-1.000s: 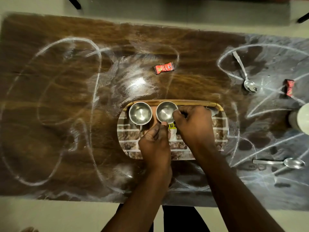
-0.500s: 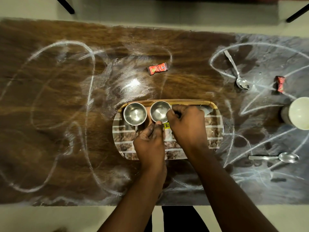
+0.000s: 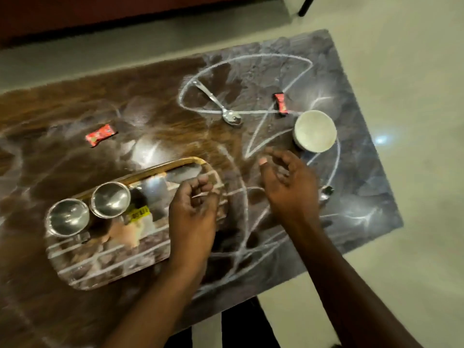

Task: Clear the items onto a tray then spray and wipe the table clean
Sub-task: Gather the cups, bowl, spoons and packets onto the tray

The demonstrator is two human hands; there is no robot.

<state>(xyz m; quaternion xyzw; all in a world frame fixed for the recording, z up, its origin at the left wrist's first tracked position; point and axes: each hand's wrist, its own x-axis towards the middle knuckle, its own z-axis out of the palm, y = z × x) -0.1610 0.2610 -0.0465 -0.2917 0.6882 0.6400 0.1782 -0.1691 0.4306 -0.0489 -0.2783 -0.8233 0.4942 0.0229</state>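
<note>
A patterned tray (image 3: 105, 267) with a gold rim lies on the dark table (image 3: 155, 101), which carries white powder lines. Two steel cups (image 3: 67, 217) (image 3: 110, 200) stand at the tray's back left. My left hand (image 3: 193, 212) hovers over the tray's right end, fingers loosely curled and holding nothing. My right hand (image 3: 288, 182) is over the table right of the tray, fingers spread and empty, near a white bowl (image 3: 315, 130). A spoon (image 3: 221, 106) lies further back. A second spoon (image 3: 325, 193) peeks out behind my right hand. Two red candy wrappers (image 3: 100, 134) (image 3: 280, 103) lie on the table.
The table's right edge (image 3: 371, 151) borders pale floor (image 3: 414, 96). A dark furniture leg (image 3: 305, 6) stands at the top right. A yellow sticker (image 3: 137, 214) shows on the tray.
Both hands left the second steel cup, which now stands on the tray. My right hand moved right toward the white bowl. The view swung right.
</note>
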